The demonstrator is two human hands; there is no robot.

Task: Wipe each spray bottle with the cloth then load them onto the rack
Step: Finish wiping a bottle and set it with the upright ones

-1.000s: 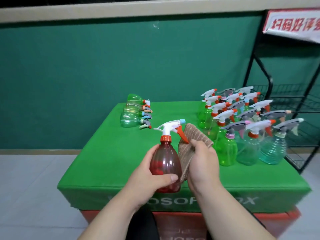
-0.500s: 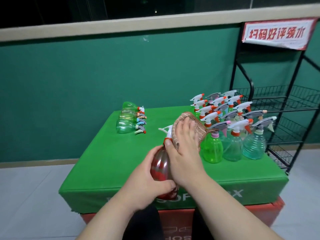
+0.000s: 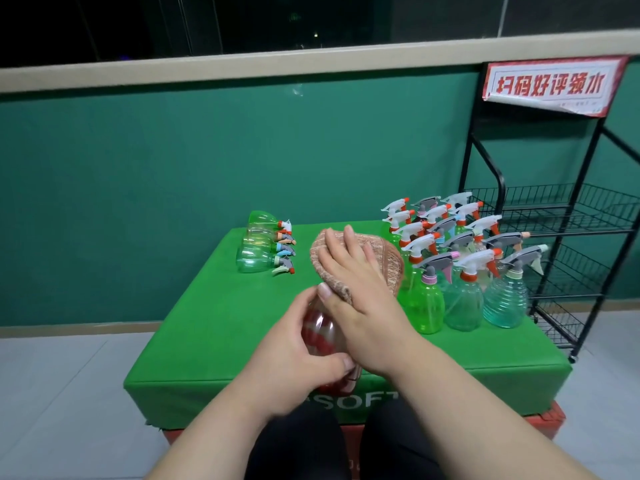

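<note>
A deep green wall [image 3: 173,202] is seen across the back of the room, capped by a pale beige ledge [image 3: 242,65]. Above it, a dark window [image 3: 104,22] is shown, with a few small points of light in the glass. The floor [image 3: 62,393] is laid with light grey tiles and edged by a beige skirting [image 3: 69,329]. A low table [image 3: 214,323] covered in bright green is set on a red base [image 3: 550,420]. Just beside it on the right, a black wire rack [image 3: 568,216] is topped by a red-and-white sign [image 3: 550,86].
</note>
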